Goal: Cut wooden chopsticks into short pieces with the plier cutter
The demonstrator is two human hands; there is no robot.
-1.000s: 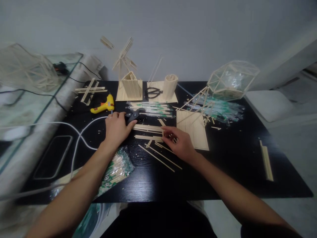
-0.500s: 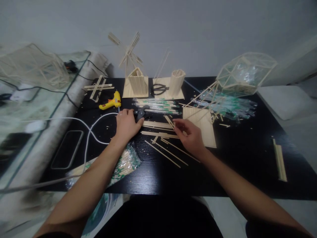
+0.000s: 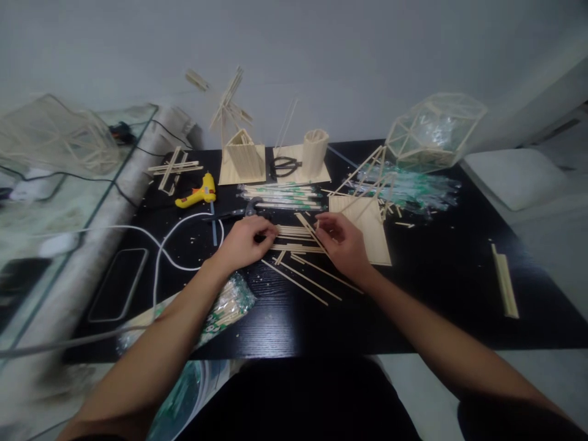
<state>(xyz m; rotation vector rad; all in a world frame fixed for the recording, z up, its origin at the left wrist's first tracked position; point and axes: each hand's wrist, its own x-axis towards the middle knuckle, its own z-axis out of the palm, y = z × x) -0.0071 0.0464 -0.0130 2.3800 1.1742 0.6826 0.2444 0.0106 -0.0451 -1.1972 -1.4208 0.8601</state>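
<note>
My left hand (image 3: 247, 242) is curled at the left ends of a row of wooden sticks (image 3: 296, 232), thumb and fingertips closed about them. Behind that hand a pair of dark-handled pliers (image 3: 250, 209) lies on the table. My right hand (image 3: 343, 244) is pinched at the right end of the row, with a thin wooden stick (image 3: 305, 224) slanting from its fingers. A second row of sticks (image 3: 297, 248) lies just in front, between the hands. Loose long sticks (image 3: 305, 283) fan out nearer to me.
A yellow glue gun (image 3: 198, 191) lies left of the pliers. Stick models (image 3: 244, 156) on wooden bases and wrapped chopsticks (image 3: 280, 195) stand or lie behind. A wooden board (image 3: 370, 233) is right of my right hand. A white cable (image 3: 160, 257) loops near a phone (image 3: 118, 285).
My left hand has left the pliers and come toward me and right, to the stick ends. My right hand stays by the sticks' right end. The whole view has shifted slightly.
</note>
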